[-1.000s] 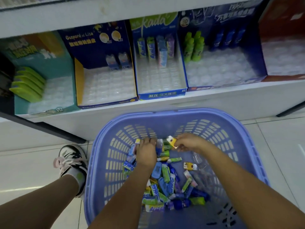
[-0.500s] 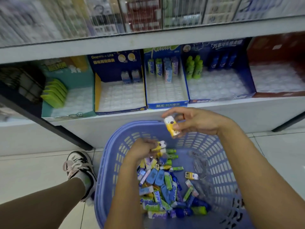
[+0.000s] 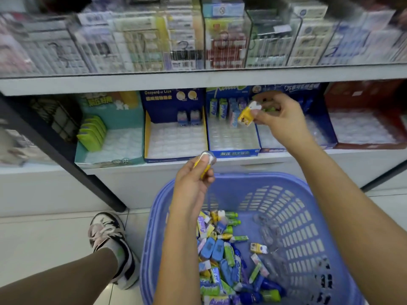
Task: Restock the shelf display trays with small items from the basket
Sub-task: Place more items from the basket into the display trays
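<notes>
A purple plastic basket (image 3: 293, 216) stands on the floor with several small packaged items (image 3: 222, 256) heaped in its left half. My left hand (image 3: 193, 181) is raised above the basket's far rim and pinches a small yellow-and-white item (image 3: 203, 160). My right hand (image 3: 279, 119) is up in front of the shelf trays and pinches another yellow-and-white item (image 3: 247, 113). Behind it lies the blue tray (image 3: 233, 148) with a few upright packs. Left of that is the navy-and-yellow tray (image 3: 176, 139), which has two small blue items at its back.
A teal tray (image 3: 110, 146) with green items sits at the left and a red tray (image 3: 365, 133) at the right. The upper shelf (image 3: 198, 78) overhangs the trays. A black shelf post (image 3: 66, 155) slants down at the left. My shoe (image 3: 108, 236) stands beside the basket.
Both hands have risen out of the basket, each with a yellow-and-white item. The right hand moved up to the trays; the left hand lifted above the basket rim. The view tilted upward.
</notes>
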The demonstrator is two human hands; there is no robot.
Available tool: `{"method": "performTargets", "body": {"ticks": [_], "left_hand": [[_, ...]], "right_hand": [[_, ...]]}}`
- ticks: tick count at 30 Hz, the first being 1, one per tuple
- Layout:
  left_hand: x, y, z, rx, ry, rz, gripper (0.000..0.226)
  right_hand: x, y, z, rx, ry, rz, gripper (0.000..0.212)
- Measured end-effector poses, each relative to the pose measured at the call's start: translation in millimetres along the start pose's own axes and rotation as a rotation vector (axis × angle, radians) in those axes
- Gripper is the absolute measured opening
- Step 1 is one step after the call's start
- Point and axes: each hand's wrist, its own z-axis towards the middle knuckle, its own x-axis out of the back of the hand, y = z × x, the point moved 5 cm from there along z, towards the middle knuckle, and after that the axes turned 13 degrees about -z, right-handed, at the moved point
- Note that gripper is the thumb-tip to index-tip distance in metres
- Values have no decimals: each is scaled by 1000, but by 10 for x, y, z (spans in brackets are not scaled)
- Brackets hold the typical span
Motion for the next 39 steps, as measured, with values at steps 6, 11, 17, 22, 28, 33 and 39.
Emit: {"method": "performTargets", "body": {"ticks": [6,11,17,22,28,33,39], "left_hand": [[132,277,17,-202,162,-129,14],[321,459,24,-255,240,-238,18],[532,606,67,-248,279,-366,18],[627,638,97,-219,308,-394,15],[676,648,117,-194,292,-389,17],[636,708,119,-218,236,-311,17],[537,791,148,-293,224,-189,13]], "right_hand": [[-755,-408,264,161,-13,-92,21],[-1583,-678,517,309,-175,-439,23],[-1917,-602,612,434,-232,-753,23],[-1955,-548,624,429,-224,-804,21],[-2072,-543,681,429,-300,-856,22],[-2085,-630,697,454,-328,-937,25],[-1987,-805,398,422,-434,-784,35]]}}
